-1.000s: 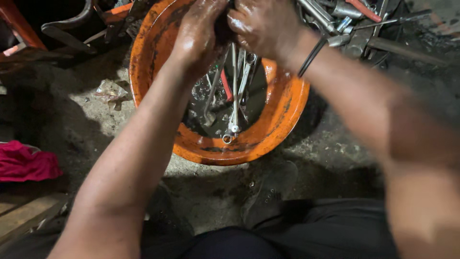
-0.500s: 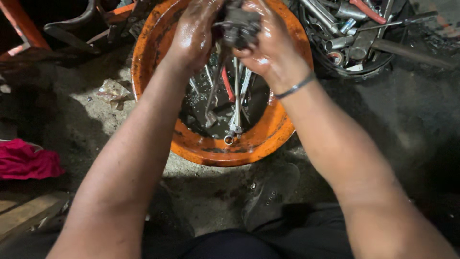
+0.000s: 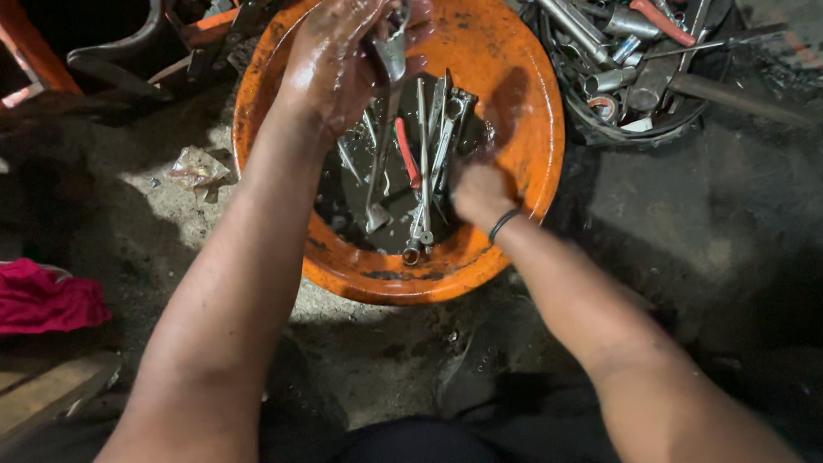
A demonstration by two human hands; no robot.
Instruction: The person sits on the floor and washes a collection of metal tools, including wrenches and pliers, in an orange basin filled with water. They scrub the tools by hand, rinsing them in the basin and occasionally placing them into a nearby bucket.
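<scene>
The wet left hand (image 3: 339,64) gripped a wrench (image 3: 383,129) over the orange basin (image 3: 523,111); the right hand (image 3: 480,193) (grip unclear) dipped at five o'clock.

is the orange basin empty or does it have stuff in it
Not empty: the orange basin holds dark liquid and several metal wrenches.

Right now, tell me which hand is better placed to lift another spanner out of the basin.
Probably the right hand: it is down among the spanners in the orange basin, while the left hand already grips one.
</scene>
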